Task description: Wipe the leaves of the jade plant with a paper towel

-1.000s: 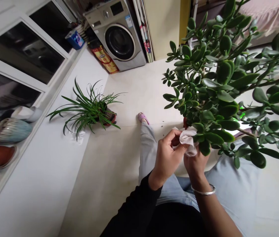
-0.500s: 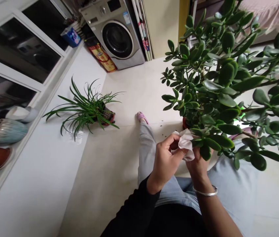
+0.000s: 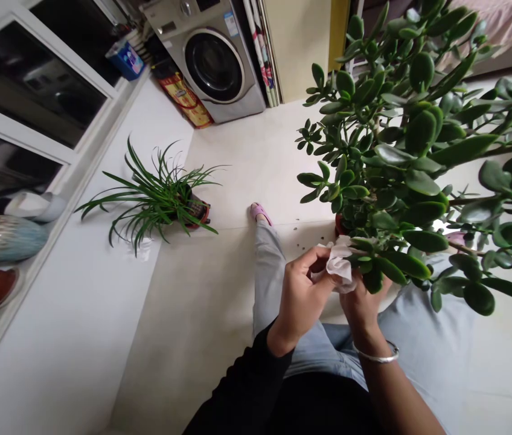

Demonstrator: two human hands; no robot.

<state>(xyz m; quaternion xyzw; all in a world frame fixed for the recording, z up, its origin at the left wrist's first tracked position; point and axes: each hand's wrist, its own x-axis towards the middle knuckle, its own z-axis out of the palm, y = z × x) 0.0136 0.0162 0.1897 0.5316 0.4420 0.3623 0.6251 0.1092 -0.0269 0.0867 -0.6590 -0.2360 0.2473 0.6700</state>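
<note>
Two bare hands work low on one glossy green jade plant (image 3: 401,163). The left hand (image 3: 304,302), its fingers curled tight, pinches one crumpled white paper tissue (image 3: 340,263) against the plant's lower leaves. The right hand (image 3: 362,308), wearing one silver bangle (image 3: 376,357), rises just behind the tissue; foliage hides its fingers, so whether it grips anything cannot be told. The jade plant stands in a red pot (image 3: 339,225), mostly hidden, directly ahead of the hands, on a cream tile floor (image 3: 247,169). Just left of the hands lies one grey trouser leg (image 3: 267,272), ending in one pink slipper (image 3: 259,212). Farther left sits a second plant, a thin-bladed green spider plant (image 3: 156,199), in its own red pot (image 3: 198,212). Beyond stands one silver front-loading washing machine (image 3: 213,66), and along the left edge lie four shoe-shaped objects (image 3: 5,238).
</note>
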